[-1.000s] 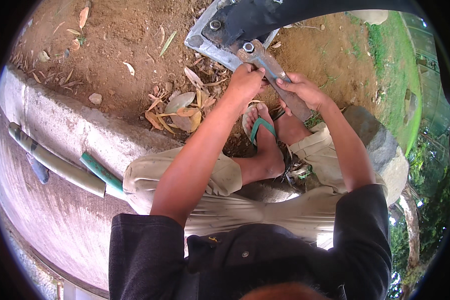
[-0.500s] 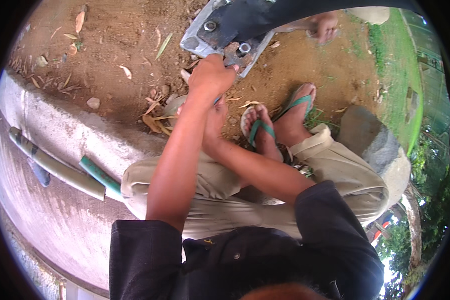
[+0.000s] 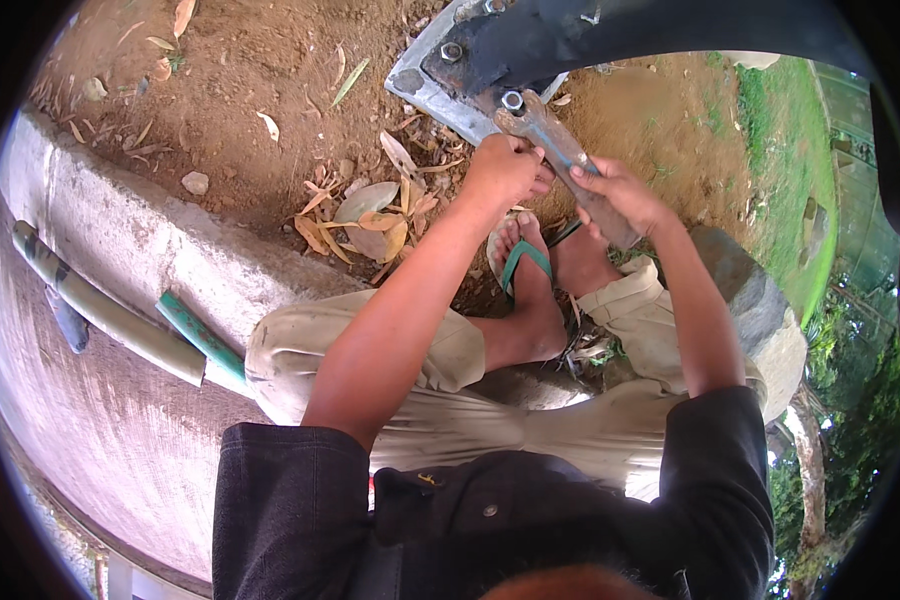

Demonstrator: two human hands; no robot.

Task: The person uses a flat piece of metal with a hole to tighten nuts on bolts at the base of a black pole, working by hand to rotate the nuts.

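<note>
A worn metal wrench (image 3: 558,140) slants across the middle, its head beside a hex nut (image 3: 512,101) on a grey metal base plate (image 3: 410,84). My right hand (image 3: 625,195) grips its handle, thumb on top and fingers underneath. Close to the wrench's head is my left hand (image 3: 510,176), its fingers curled in; what they pinch, if anything, is hidden. Another nut (image 3: 452,52) sits on a bolt farther left on the plate. A thick dark post (image 3: 660,32) rises from the plate and runs off to the upper right.
Dry leaves (image 3: 370,220) lie on brown soil before my sandalled feet (image 3: 520,255). A concrete curb (image 3: 130,200) runs along the left. Beyond it are a long pale-green tube (image 3: 110,310) and a short green one (image 3: 202,335). A large rock (image 3: 770,330) stands at right.
My crossed forearms have come apart; the right hand has moved to the right and now shows the wrench. The left hand has shifted right and down. Another person's hand at the top is gone.
</note>
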